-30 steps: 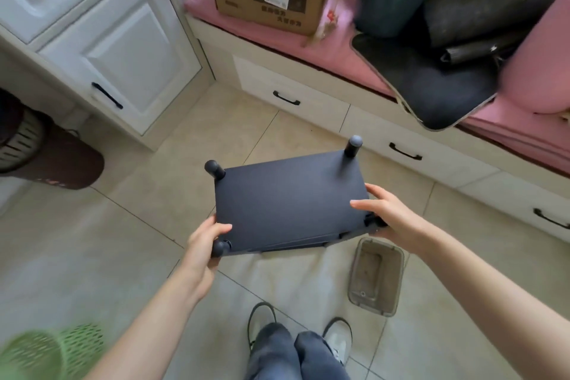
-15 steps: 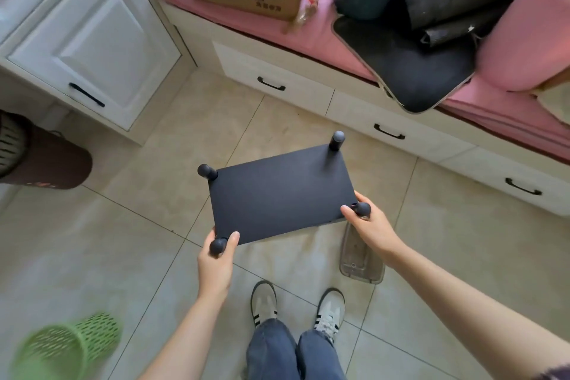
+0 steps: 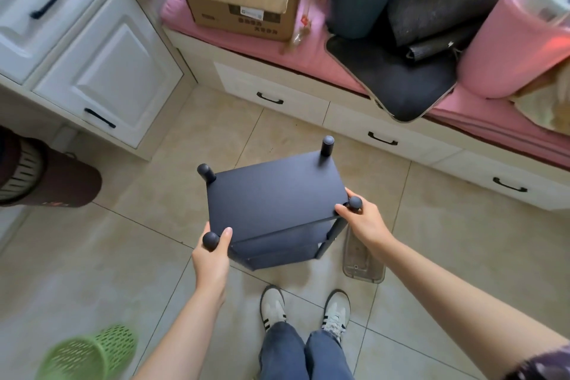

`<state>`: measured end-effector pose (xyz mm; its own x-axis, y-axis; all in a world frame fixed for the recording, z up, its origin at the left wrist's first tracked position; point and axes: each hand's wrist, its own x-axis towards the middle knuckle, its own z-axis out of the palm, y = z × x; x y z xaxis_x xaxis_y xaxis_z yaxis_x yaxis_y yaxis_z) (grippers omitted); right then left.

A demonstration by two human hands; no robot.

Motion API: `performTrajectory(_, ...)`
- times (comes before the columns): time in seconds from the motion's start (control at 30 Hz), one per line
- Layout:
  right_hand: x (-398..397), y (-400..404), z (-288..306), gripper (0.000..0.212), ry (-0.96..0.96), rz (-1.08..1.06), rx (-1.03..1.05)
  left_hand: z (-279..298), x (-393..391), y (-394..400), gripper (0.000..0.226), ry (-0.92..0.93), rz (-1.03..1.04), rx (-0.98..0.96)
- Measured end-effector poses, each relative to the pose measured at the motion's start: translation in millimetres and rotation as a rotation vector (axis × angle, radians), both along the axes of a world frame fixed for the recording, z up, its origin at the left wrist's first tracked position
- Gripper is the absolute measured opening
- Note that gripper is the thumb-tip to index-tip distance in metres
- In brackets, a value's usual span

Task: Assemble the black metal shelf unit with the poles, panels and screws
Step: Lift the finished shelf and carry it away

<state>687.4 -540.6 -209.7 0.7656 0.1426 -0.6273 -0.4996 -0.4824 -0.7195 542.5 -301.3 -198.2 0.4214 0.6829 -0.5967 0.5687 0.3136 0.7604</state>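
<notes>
The black shelf unit (image 3: 274, 197) looks essentially built: a top panel sits flush between four capped poles, at least one lower panel shows beneath it, and no loose poles, panels or screws are visible on the floor. What may remain (judging only from this view) is setting it in its final spot and perhaps a last check of the joints, which cannot be seen from above.

The left hand (image 3: 211, 259) grips the near-left pole just under its rounded cap (image 3: 210, 241), its fingers curled round the post with the thumb against the panel's corner. The right hand (image 3: 365, 222) holds the near-right pole the same way, fingers wrapped below the cap (image 3: 355, 203). Whether the unit's feet touch the tiles or hang just above them cannot be told.

Beyond the fingers there is open tiled floor (image 3: 148, 200) up to the drawer fronts (image 3: 391, 142) of the pink-cushioned bench. Just outside the right fingers and lower down lies a clear plastic tray (image 3: 364, 265), close to the unit's near-right leg and a likely snag. The person's shoes (image 3: 305, 308) stand near behind the fingers; a green basket (image 3: 89, 355) sits well off the left forearm.
</notes>
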Motion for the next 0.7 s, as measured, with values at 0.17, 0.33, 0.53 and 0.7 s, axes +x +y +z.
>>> performTrajectory(0.17, -17.0, 1.3, 56.0, 0.046, -0.045, -0.062, -0.036, 61.9, -6.4, 12.2, 0.052, -0.049, -0.084, 0.038)
performTrajectory(0.33, -43.8, -2.8, 126.0, 0.047, -0.128, -0.197, 0.015, 122.3, -10.7, 14.5, 0.049, -0.160, -0.151, 0.069)
performTrajectory(0.53, -78.4, -26.8, 198.8, 0.043, -0.206, -0.342, 0.073, 182.8, -13.1, 4.7, 0.036, -0.273, -0.310, 0.131)
performTrajectory(0.7, -103.2, -57.9, 238.3, 0.040, -0.222, -0.531, 0.077, 213.4, -3.7, -17.9, 0.028, -0.318, -0.459, 0.159)
